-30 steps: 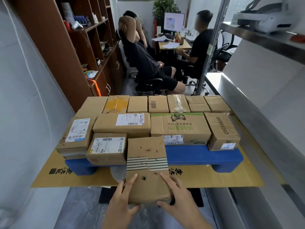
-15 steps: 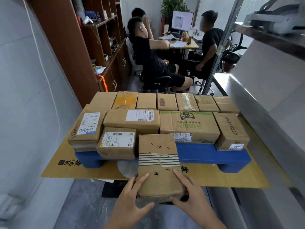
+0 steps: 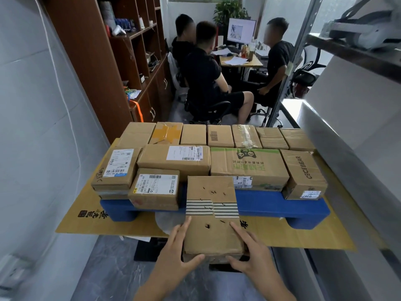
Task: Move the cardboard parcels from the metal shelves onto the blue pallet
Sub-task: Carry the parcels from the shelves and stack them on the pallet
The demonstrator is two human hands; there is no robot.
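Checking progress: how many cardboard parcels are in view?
13 parcels: seven in the back row, four in the middle, one front left, one between the left hand and right hand. Others may hide underneath.

The striped parcel (image 3: 213,216) is showing matt brown cardboard, creased and pierced with small holes. The blue pallet (image 3: 282,206) is looking like smooth, matt plastic. Under it a cardboard sheet (image 3: 303,237) is lying dull and yellowish. Smooth white paper labels (image 3: 155,184) are sitting on neighbouring parcels (image 3: 249,168); glossy tape (image 3: 168,133) is shining at the pallet's far edge. The shelf (image 3: 358,181) is looking like brushed metal.
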